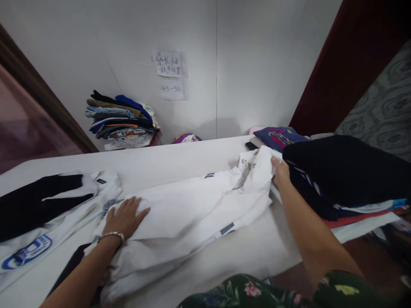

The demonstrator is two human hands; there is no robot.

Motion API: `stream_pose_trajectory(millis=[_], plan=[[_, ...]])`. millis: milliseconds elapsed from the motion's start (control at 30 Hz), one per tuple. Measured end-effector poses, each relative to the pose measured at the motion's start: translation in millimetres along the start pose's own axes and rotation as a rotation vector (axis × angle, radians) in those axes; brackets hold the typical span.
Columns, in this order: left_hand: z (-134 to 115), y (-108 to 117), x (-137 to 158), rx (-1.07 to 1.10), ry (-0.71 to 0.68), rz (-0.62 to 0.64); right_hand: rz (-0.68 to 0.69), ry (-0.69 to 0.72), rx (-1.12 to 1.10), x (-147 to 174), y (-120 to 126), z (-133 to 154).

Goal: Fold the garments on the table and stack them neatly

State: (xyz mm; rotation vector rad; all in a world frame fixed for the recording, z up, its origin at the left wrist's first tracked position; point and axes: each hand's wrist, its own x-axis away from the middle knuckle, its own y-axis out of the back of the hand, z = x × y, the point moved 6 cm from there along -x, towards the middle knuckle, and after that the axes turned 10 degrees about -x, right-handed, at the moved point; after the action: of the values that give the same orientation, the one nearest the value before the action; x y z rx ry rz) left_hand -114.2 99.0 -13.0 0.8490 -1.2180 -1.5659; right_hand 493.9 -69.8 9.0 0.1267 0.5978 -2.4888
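A white garment (pixel 180 209) with small dark printed patches lies stretched lengthwise across the white table (pixel 180 164). My left hand (pixel 125 216), with a bracelet at the wrist, rests flat on its left end, fingers spread. At the other end my right hand (pixel 280 171) grips the bunched white fabric, lifting it slightly in folds; its fingertips are partly hidden behind the cloth. Left of the garment lies another white top (pixel 107 182) with black panels and a blue printed emblem. Some dark cloth shows under my left forearm.
A pile of folded clothes (pixel 123 122) stands at the back left by the wall. On the right is a stack topped with black cloth (pixel 346 171), with a purple-blue patterned cloth (pixel 279 136) behind it. Handwritten paper notes (pixel 171 64) hang on the wall.
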Motion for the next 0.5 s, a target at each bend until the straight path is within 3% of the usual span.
stream_pose_trajectory(millis=[100,167,367,500], plan=[[-0.9,1.8,-0.2,0.013,0.001,0.001,-0.136,-0.127,-0.025,15.0,28.3,-3.0],[-1.5,2.8,-0.1,0.016,-0.001,0.000,-0.137,-0.210,-0.015,23.3,31.6,-7.1],[-2.8,6.0,2.5,0.028,0.006,0.012,0.059,-0.366,-0.029,25.5,-0.1,-9.4],[-3.3,6.6,3.8,0.035,0.020,0.004,0.064,-0.369,-0.024,16.2,-11.2,-4.5]])
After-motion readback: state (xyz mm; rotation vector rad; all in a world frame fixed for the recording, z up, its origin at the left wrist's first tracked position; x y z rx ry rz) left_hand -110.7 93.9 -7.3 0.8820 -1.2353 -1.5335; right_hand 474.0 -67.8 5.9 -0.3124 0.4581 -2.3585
